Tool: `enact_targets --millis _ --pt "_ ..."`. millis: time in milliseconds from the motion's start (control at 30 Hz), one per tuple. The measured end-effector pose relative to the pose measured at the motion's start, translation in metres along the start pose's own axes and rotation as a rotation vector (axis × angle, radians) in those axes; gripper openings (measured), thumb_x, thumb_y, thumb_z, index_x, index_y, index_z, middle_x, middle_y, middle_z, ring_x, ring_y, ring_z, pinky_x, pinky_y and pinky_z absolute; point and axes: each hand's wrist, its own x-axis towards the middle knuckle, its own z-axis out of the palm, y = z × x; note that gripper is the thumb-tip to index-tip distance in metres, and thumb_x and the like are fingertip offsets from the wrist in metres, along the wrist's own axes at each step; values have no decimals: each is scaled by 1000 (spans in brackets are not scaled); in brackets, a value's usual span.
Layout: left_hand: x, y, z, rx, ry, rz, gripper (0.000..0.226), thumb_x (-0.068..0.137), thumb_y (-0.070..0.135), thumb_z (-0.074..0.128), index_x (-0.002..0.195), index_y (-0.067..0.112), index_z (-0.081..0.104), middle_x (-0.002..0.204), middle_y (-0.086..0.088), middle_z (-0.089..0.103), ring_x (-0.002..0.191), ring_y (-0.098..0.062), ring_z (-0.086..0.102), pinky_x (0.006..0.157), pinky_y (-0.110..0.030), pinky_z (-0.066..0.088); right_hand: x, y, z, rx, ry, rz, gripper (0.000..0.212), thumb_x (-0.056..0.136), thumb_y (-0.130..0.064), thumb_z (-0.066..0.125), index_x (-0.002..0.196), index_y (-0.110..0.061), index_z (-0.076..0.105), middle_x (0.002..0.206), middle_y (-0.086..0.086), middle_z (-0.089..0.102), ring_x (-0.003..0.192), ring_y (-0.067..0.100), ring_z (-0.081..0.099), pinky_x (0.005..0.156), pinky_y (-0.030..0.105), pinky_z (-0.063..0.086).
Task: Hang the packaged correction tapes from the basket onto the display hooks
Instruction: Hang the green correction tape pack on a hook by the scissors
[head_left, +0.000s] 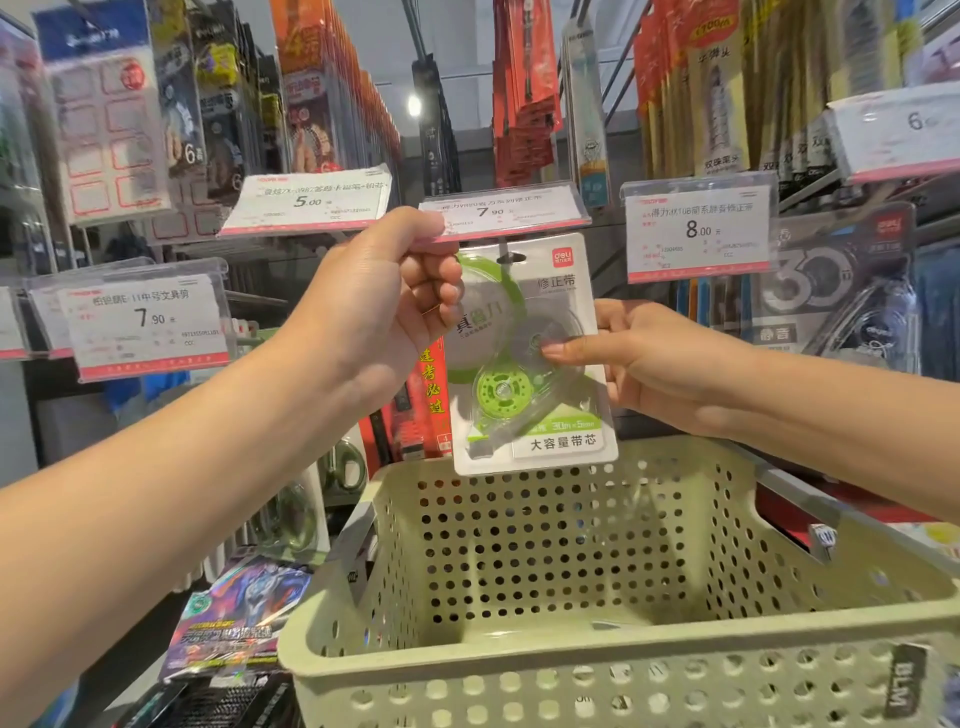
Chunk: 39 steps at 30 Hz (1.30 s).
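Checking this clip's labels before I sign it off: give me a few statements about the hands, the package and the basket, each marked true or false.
1. The left hand grips the top left of the correction tape package. True.
2. The right hand is down inside the basket. False: it pinches the package's right side, above the basket.
3. The price tag directly above the package reads 7.90. True.
4. The package's tape dispenser is blue. False: it is green and clear.
5. The basket is piled with packages. False: no packages show in the visible part of it.
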Motion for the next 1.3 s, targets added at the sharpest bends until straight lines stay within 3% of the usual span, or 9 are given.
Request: enact_targets --millis 67,200,300,467,533,700,967,1133,1300 --pt "0 0 -1 2 3 -5 29 89 14 52 60 11 50 43 1 49 40 -11 42 40 -17 38 0 1 1 0 6 15 24 78 -7 67 100 -15 66 98 2 75 85 15 71 67 24 58" --pt "-1 -1 -3 -5 6 -9 29 88 14 54 60 10 51 45 0 49 41 -12 42 40 -17 38 4 7 4 -22 78 81 45 69 -13 75 112 -9 64 108 9 73 108 28 66 104 45 44" --pt "-2 -1 -4 -2 1 -16 26 89 14 54 63 11 51 45 1 49 42 -12 42 40 -18 38 9 10 5 -48 86 84 66 55 -23 80 117 -10 62 111 7 73 112 28 64 105 51 42" --pt "-3 -2 -4 2 -1 -19 28 89 13 54 61 11 52 44 1 50 42 -11 43 40 -18 39 18 18 3 -107 119 80 32 74 -16 75 104 -20 65 108 2 73 110 24 64 104 45 42" --pt "-4 -2 -3 3 -4 -19 29 89 13 53 60 11 53 45 1 50 43 -11 43 41 -18 39 20 20 5 -146 136 58 23 76 -18 74 96 -25 63 106 -2 72 104 18 64 88 31 48" --pt "-6 -3 -5 23 -17 -16 26 91 14 53 65 11 53 45 2 50 44 -11 43 41 -17 39 22 25 5 -320 228 18 41 78 -30 73 113 -22 53 106 -4 65 97 13 59 66 20 41" --pt "-14 -13 -11 267 16 146 18 93 21 56 76 14 55 43 9 52 47 -8 45 48 -17 41 10 33 5 -785 457 -205 74 75 -24 75 133 -17 31 131 2 40 121 16 42 99 27 34" --pt "-22 -26 -19 472 -90 177 19 80 17 70 91 12 56 45 6 55 40 -4 49 45 -15 43 -12 35 10 -875 256 -402 36 83 -18 63 116 -22 49 110 -11 50 101 6 50 86 18 39" --pt "-27 -49 -22 877 -302 42 15 78 10 72 80 14 57 58 -5 57 49 -13 53 56 -23 47 -15 44 14 -941 -175 -182 7 86 -13 59 85 -18 64 76 -10 61 63 -3 56 58 11 45"
